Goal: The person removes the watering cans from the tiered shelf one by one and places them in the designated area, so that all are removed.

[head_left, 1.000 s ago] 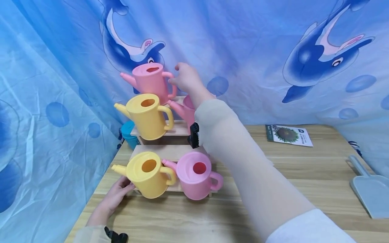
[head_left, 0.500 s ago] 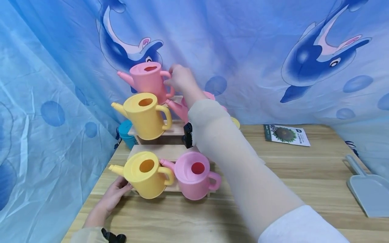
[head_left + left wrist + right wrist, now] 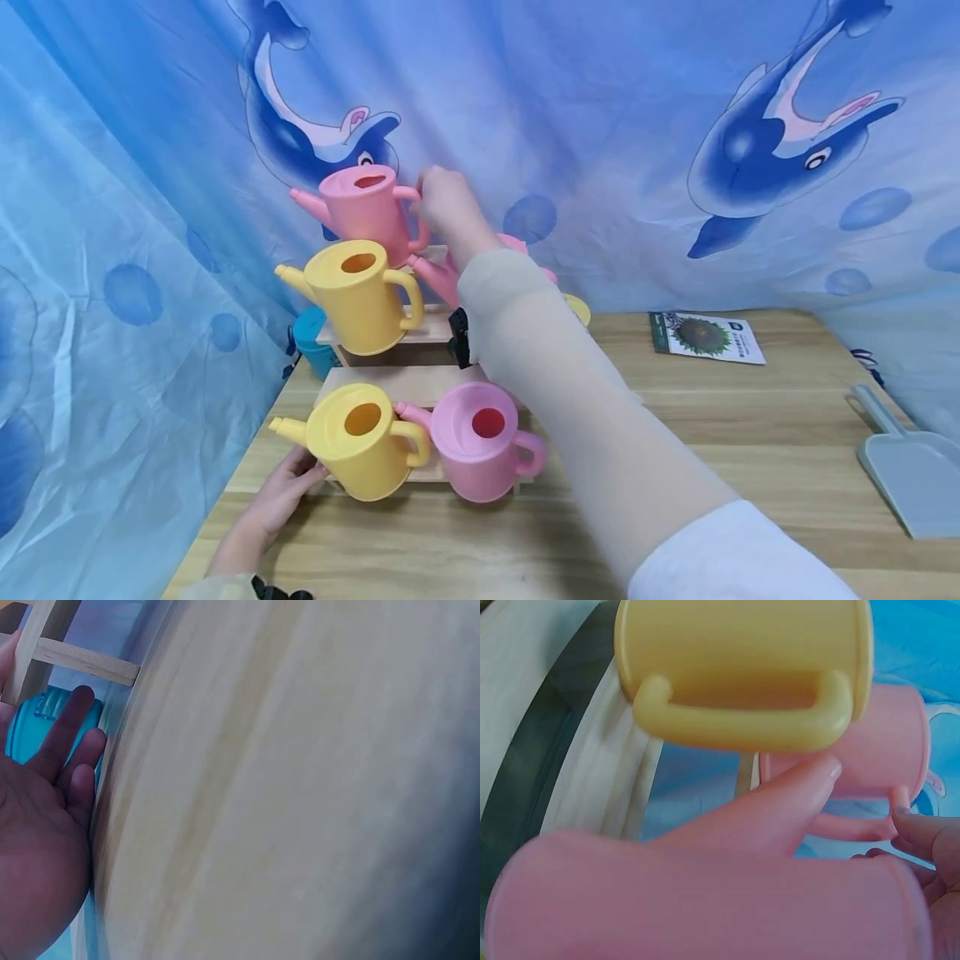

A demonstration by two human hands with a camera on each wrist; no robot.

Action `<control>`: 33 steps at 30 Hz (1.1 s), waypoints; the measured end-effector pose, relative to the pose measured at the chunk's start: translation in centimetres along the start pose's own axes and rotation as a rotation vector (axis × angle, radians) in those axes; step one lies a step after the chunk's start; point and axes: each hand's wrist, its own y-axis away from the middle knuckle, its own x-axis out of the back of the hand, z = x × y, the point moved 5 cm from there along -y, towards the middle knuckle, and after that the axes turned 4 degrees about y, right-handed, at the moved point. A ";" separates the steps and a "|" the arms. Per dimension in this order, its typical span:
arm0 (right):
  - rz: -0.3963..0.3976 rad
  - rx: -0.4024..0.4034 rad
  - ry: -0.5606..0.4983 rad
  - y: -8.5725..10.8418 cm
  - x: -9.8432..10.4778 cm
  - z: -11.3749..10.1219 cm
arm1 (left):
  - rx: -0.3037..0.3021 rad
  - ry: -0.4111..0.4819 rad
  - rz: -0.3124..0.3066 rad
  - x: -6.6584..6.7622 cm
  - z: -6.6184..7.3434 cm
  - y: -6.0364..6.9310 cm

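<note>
On the top tier of a stepped wooden stand (image 3: 405, 385) is a pink watering can (image 3: 367, 218), its spout to the left. My right hand (image 3: 447, 204) pinches that can's handle; in the right wrist view thumb and fingers meet at the handle's end. A yellow watering can (image 3: 354, 310) stands on the middle tier, beside a pink one (image 3: 438, 279) mostly hidden by my right arm. The lowest tier bears another yellow can (image 3: 358, 454) and a pink one (image 3: 477, 458). My left hand (image 3: 276, 497) holds the stand's front left corner, several fingers extended past the wood.
A teal container (image 3: 315, 342) stands behind the stand's left side. Part of a yellow thing (image 3: 577, 308) shows behind my right arm. A seed packet (image 3: 708, 337) and a grey dustpan (image 3: 911, 467) lie on the table's right side. A dolphin-print curtain (image 3: 600, 150) hangs behind.
My right hand has closed in leftward on the top pink can's handle and now grips it. My left hand stays at the stand's corner. The view has shifted slightly.
</note>
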 end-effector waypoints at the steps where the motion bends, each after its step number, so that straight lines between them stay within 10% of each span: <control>1: 0.004 -0.001 -0.004 0.1 -0.1 0.1 | 0.002 0.002 0.000 0.0 -0.1 0.1; 33: 0.053 0.038 0.005 -0.6 1.7 3.8 | 0.020 -0.027 0.031 -0.2 0.0 0.0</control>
